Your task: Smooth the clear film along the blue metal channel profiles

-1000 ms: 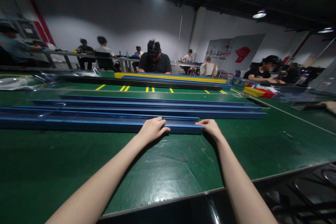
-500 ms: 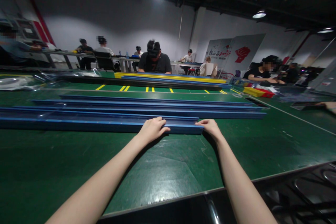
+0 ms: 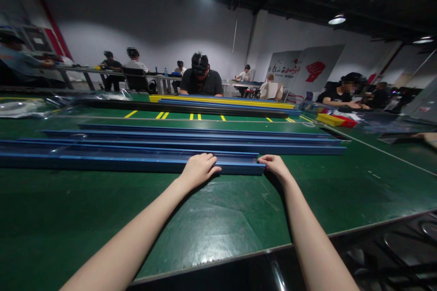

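Observation:
A long blue channel rail (image 3: 112, 158) lies across the green table (image 3: 211, 218) right in front of me. My left hand (image 3: 199, 169) grips its near edge, fingers curled over the lip. At the rail's right end my right hand (image 3: 276, 166) holds the corner with its fingers closed on it. Further long blue rails (image 3: 191, 138) lie side by side just behind it.
A person wearing a head-mounted device sits across the table behind yellow and blue rails (image 3: 221, 101). Other people sit at tables at the back and right. A yellow and red tray (image 3: 336, 119) stands at the right. The table's front edge (image 3: 307, 242) runs below my arms.

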Demonstrator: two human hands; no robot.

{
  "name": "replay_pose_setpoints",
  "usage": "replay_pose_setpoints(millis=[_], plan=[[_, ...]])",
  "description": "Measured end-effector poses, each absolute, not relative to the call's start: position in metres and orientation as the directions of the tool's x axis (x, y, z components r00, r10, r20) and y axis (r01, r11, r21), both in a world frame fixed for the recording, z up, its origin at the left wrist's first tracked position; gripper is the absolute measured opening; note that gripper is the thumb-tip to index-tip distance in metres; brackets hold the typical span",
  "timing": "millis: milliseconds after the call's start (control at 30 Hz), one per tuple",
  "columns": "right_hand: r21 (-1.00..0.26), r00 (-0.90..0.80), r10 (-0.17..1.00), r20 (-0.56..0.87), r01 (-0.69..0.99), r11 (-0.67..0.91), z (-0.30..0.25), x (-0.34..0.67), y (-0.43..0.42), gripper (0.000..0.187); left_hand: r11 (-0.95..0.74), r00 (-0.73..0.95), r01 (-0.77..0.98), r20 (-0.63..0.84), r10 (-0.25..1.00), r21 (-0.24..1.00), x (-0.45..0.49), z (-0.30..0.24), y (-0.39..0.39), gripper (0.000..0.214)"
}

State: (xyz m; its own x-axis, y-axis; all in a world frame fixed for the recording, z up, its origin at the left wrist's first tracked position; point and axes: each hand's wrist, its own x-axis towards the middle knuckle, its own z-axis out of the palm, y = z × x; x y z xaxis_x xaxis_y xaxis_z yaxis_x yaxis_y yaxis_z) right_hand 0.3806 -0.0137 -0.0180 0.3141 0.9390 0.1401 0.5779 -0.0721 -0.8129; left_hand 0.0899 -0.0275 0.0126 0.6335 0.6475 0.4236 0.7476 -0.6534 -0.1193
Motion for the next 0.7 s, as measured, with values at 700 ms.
replay_pose_setpoints(millis=[700], plan=[[-0.167, 0.069, 0.859, 0.507, 0.986, 0.020, 0.019, 0.321, -0.052, 0.037, -0.648, 0.586, 0.761, 0.445, 0.677, -0.017, 0.090, 0.016, -0.031, 0.029]])
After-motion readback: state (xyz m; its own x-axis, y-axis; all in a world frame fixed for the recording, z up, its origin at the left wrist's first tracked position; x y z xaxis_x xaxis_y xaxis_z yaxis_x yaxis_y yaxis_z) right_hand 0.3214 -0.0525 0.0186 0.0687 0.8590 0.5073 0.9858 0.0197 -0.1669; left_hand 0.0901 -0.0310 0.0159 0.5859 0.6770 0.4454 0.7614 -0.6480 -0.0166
